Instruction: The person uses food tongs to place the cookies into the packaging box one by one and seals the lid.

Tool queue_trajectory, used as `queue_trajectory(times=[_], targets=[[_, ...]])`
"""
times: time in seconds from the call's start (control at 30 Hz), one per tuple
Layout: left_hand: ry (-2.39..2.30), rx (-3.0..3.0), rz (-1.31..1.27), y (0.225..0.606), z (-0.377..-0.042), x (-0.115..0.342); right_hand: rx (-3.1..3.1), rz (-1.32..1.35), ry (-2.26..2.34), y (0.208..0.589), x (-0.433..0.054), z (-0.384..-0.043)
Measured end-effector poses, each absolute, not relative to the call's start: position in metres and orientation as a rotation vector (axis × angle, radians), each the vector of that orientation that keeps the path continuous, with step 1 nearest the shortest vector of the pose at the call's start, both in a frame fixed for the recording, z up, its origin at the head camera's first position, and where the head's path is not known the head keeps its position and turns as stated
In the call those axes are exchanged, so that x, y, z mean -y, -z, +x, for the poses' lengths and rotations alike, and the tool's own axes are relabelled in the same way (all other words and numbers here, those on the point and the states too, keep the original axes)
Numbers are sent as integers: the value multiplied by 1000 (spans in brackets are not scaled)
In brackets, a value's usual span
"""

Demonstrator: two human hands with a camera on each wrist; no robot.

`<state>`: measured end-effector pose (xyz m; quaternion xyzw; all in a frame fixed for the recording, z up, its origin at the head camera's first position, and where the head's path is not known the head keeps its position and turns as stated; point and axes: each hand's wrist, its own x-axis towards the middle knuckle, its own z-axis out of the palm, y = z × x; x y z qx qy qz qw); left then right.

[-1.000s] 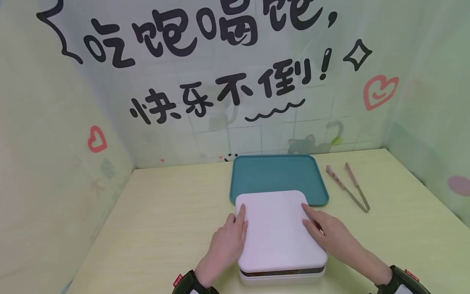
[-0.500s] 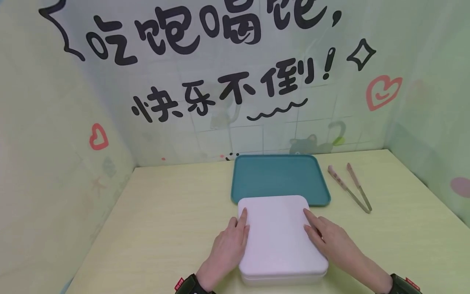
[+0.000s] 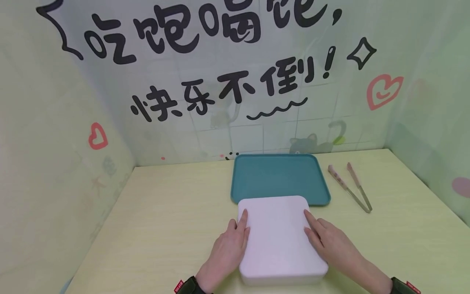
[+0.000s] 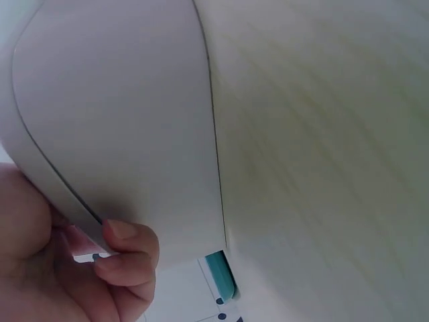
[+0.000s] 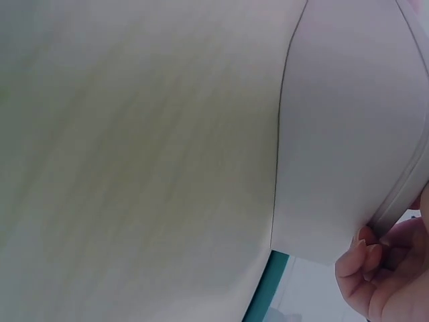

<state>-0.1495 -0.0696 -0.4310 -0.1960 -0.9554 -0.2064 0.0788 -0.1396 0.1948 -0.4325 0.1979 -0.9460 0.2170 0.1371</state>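
A white rectangular box (image 4: 127,134) stands on the table with its white lid (image 3: 280,237) lying flat on top. In the head view my left hand (image 3: 227,250) holds the lid's left edge, index finger and thumb on the top face. My right hand (image 3: 338,244) holds the opposite edge the same way. Both wrist views show other fingertips (image 4: 124,231) curled against the side near the seam between lid and box. The box's contents are hidden.
Behind the box lies a teal tray (image 3: 275,175), its front edge partly covered by the box. Metal tongs (image 3: 354,196) with pink handles rest to the tray's right. Printed cloth walls (image 3: 176,139) bound the table (image 3: 172,212) at the back and sides.
The lid's front edge has come down and the dark gap above the box has closed. Both hands have kept their places on the lid's sides.
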Motion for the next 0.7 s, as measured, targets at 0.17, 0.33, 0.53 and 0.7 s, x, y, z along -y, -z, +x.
queue_trajectory(times=[0.17, 0.33, 0.53, 0.7], targets=[[654, 2902, -580, 430, -149, 69, 2716, 600, -532, 436, -194, -139], [679, 2920, -554, 428, -149, 66, 2663, 640, -436, 435, -196, -138], [648, 2897, -562, 428, -151, 63, 2605, 671, -400, 437, -201, -139], [542, 2813, -586, 434, -150, 63, 2671, 624, -490, 443, -200, -137]])
